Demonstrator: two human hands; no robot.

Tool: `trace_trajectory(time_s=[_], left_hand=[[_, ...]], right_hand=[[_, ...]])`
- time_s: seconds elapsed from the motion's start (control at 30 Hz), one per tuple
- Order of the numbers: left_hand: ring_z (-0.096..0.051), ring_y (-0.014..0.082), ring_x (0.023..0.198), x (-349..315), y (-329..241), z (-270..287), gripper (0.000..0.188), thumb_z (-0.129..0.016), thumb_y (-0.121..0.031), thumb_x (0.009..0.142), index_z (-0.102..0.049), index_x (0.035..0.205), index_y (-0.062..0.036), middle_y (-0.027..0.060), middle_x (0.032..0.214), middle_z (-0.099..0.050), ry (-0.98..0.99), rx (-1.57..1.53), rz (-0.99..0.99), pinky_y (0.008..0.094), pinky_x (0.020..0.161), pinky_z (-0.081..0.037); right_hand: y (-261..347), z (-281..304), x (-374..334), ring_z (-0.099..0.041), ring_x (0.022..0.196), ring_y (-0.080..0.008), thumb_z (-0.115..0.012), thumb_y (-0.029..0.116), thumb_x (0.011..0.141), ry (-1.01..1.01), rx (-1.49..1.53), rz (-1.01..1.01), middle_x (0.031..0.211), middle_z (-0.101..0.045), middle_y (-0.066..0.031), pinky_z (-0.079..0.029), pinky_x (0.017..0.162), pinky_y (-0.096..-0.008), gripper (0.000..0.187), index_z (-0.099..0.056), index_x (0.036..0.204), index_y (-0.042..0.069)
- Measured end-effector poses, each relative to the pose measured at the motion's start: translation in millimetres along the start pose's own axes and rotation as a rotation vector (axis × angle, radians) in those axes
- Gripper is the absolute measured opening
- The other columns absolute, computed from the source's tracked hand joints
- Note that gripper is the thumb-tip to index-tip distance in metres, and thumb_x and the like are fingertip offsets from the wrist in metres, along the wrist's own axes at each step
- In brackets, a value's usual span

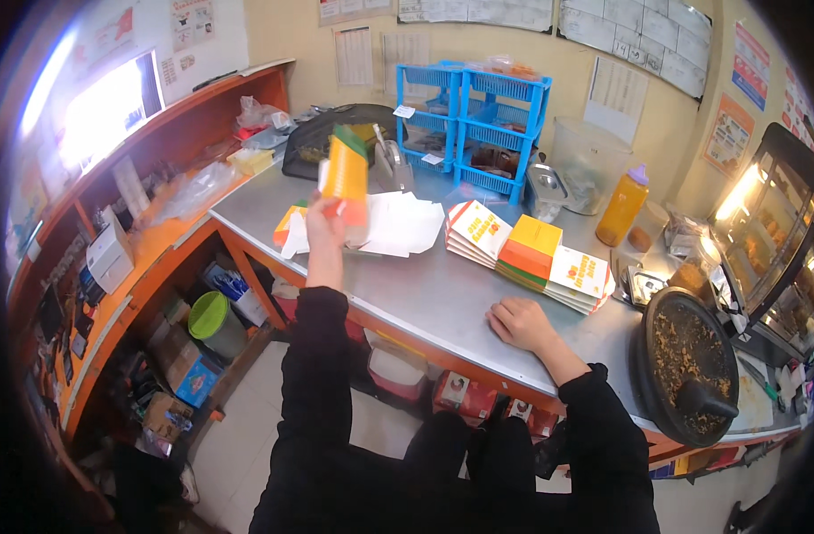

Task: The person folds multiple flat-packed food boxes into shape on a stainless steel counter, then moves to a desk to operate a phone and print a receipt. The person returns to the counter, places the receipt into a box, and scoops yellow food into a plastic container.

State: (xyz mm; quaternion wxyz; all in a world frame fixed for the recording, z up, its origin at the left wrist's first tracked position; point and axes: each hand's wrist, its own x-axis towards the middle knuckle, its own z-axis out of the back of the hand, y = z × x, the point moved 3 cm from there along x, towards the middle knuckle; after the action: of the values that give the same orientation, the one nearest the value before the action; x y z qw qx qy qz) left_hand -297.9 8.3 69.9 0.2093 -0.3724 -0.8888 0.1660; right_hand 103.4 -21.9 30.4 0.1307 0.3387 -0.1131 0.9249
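Note:
My left hand is raised over the left part of the metal counter, closed on a yellow, orange and green cardboard food box that is slightly blurred. Beneath it lie opened white cardboard pieces, one beside another coloured box end. My right hand rests at the counter's near edge with its fingers curled in and nothing visible in them. Just beyond it stand stacks of folded food boxes: white printed ones, yellow and orange ones, and more white ones.
Blue plastic rack shelves stand at the back, with a black mesh basket to their left. Rightward are a yellow squeeze bottle, a dark stone mortar with its pestle, and a lit food display case. Orange shelving borders the left.

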Motion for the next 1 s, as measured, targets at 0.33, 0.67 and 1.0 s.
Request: trace_trajectory(time_s=[0.33,0.67,1.0], left_hand=[[-0.06,0.0205,0.077,-242,-23,-130,0.016,-0.062,0.011,0.075,-0.054,0.075,-0.0024,0.0092,0.079,-0.062,0.238,0.776,-1.058,0.0323,0.075,-0.049],[-0.058,0.0258,0.097,-416,13,-71,0.03,-0.063,0.001,0.069,-0.054,0.097,-0.0021,0.0105,0.102,-0.06,0.607,0.877,-0.358,0.0364,0.087,-0.045],[-0.055,0.0144,0.099,-433,-25,-90,0.025,-0.049,-0.014,0.092,-0.051,0.112,-0.0002,0.0071,0.107,-0.057,0.232,0.287,0.532,0.0291,0.086,-0.043]], right_hand=[[0,14,-5,-0.058,0.063,-0.0256,-0.067,0.033,0.078,0.042,0.065,-0.003,0.078,-0.057,-0.0095,-0.047,0.057,-0.0337,0.053,-0.048,0.117,0.002],[160,99,-4,-0.061,0.088,-0.0299,-0.06,0.01,0.079,-0.276,0.552,-0.537,0.101,-0.06,-0.0152,-0.049,0.077,-0.0337,0.041,-0.049,0.119,0.004],[224,170,-47,-0.063,0.076,-0.0213,-0.066,0.007,0.063,-0.248,0.011,0.197,0.091,-0.058,-0.0069,-0.051,0.052,-0.0255,0.025,-0.065,0.088,0.01]])
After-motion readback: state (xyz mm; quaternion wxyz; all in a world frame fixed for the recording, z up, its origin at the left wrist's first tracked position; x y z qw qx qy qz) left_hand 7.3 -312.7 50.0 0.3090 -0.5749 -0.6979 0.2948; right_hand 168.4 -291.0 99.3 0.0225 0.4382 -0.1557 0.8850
